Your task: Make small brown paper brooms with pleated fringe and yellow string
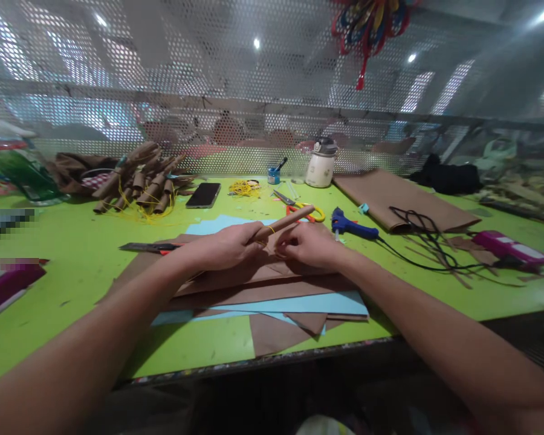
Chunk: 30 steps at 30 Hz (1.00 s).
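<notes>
While the left hand point(229, 244) has its fingers closed around a brown paper roll point(294, 219), the right hand point(315, 243) curls just beside it, thumb and fingertips nearly together; whether they pinch a thread end cannot be told. The roll is tilted over the brown sheets point(236, 294), its far end pointing right. Yellow thread point(271, 229) circles it, so the rolling looks done and the tying at least begun; any knot is hidden. At far left, a heap of similar rolls point(150, 188), with yellow strands about it, suggests that many are made, while the flat sheets beneath the hands seem unused.

A box cutter point(147, 247) lies partly behind the left forearm, and scissors point(318, 213) rest just beyond the roll, both close enough to snag. Farther off are a tangle of thread point(245, 189), a phone point(204, 195) and a bottle point(320, 168); to the right, a blue glue gun point(356, 229) has a loose black cable point(428, 261).
</notes>
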{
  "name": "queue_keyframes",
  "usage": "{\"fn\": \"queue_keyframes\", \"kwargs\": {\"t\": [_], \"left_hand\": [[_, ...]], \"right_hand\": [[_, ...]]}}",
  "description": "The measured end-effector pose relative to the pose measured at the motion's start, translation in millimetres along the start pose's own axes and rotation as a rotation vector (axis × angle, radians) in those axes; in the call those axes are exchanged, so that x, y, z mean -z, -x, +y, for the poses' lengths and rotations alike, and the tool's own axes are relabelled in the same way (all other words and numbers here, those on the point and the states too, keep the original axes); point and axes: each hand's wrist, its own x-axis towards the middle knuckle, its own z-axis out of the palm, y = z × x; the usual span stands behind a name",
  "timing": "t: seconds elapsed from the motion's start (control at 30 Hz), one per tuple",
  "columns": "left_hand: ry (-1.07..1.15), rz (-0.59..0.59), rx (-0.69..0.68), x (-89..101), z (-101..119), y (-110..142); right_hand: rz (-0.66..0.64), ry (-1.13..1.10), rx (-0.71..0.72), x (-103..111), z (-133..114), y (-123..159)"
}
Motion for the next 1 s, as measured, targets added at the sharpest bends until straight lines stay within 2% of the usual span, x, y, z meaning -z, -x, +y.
{"fn": "queue_keyframes", "kwargs": {"t": [0.1, 0.17, 0.23, 0.3, 0.5, 0.63, 0.7, 0.83, 0.9, 1.0], "left_hand": [[0.016, -0.018, 0.022, 1.5, 3, 3], [0.041, -0.013, 0.041, 2.7, 4, 3], [0.053, 0.0, 0.061, 3.9, 4, 3], [0.039, 0.006, 0.078, 4.8, 5, 4], [0.075, 0.014, 0.041, 5.4, 5, 6], [0.159, -0.028, 0.004, 3.4, 5, 5], [0.153, -0.042, 0.013, 2.9, 6, 5], [0.136, -0.058, 0.069, 3.1, 7, 5], [0.141, -0.051, 0.059, 2.7, 6, 5], [0.146, -0.035, 0.027, 0.9, 2, 2]], "right_hand": [[0.131, 0.114, -0.085, 1, 11, 1], [0.09, 0.238, -0.056, 0, 12, 4], [0.023, 0.333, 0.035, -5, 9, 8], [0.01, 0.35, 0.124, -10, 4, 11], [0.008, 0.164, 0.215, -17, -1, 13], [-0.005, 0.056, 0.279, -15, -2, 11], [0.023, 0.01, 0.243, -14, -1, 10], [0.07, -0.198, 0.051, -12, -2, 9], [0.077, -0.292, 0.044, -9, -6, 11], [0.078, -0.263, 0.099, -4, -15, 13]]}}
